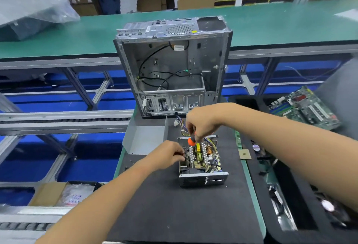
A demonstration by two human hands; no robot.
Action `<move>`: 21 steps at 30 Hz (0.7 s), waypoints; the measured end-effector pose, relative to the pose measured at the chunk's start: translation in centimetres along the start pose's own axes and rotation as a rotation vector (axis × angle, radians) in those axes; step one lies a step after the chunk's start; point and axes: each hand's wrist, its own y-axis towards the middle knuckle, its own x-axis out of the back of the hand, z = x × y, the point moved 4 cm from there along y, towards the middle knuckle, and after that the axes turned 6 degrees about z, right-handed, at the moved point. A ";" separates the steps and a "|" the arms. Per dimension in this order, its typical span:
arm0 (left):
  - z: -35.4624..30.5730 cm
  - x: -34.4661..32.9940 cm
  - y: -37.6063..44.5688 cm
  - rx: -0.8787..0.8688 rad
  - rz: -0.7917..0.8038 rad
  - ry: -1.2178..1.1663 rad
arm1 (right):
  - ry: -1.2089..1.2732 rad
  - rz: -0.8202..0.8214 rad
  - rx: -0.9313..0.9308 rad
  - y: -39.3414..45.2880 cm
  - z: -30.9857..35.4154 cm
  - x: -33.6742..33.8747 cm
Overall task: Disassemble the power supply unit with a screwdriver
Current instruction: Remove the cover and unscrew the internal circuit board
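Head view, with the power supply as my marker: it sits lid off on the black mat of the table, its circuit board and wires showing.

Far left of it and nearer me, a cardboard box holds a plastic bag. Left of it and far beyond, a large clear plastic wrap lies on the green bench.

My left hand comes in just left of the power supply, fingers curled against its left edge; I cannot tell exactly which part they pinch. Left of it and a little beyond, a bent grey metal cover lies on the mat.

Directly beyond the power supply stands the empty computer case, open side toward me, black cables loose inside.

My right hand is above the far end of the power supply, fingers closed round the screwdriver, whose orange handle points down into the unit. The tip is hidden among the parts.

Right of the power supply, well apart, a green motherboard rests in a black tray.
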 end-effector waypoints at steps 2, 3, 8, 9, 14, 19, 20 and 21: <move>-0.3 -0.2 0.2 -0.014 0.034 0.030 | -0.018 -0.103 0.062 -0.2 -0.1 -0.2; -0.3 -0.3 0.4 -0.012 0.043 0.028 | -0.014 -0.151 0.088 -0.3 -0.1 -0.3; -0.1 -0.8 0.4 0.031 0.065 -0.064 | 0.029 -0.256 0.135 -0.1 -0.1 0.0; 0.1 -0.9 0.5 0.035 0.075 -0.072 | 0.042 -0.245 0.138 0.1 0.0 0.1; 0.8 -1.8 1.0 0.006 0.139 -0.151 | -0.028 -0.208 0.150 1.6 1.2 0.9; 2.0 -2.5 1.7 -0.068 0.235 -0.124 | -0.087 -0.162 0.157 3.4 2.1 0.8; 2.2 -2.5 1.8 -0.083 0.246 -0.123 | -0.085 -0.158 0.160 3.5 2.2 0.7; 2.3 -2.5 1.7 -0.097 0.257 -0.118 | -0.081 -0.155 0.162 3.5 2.2 0.7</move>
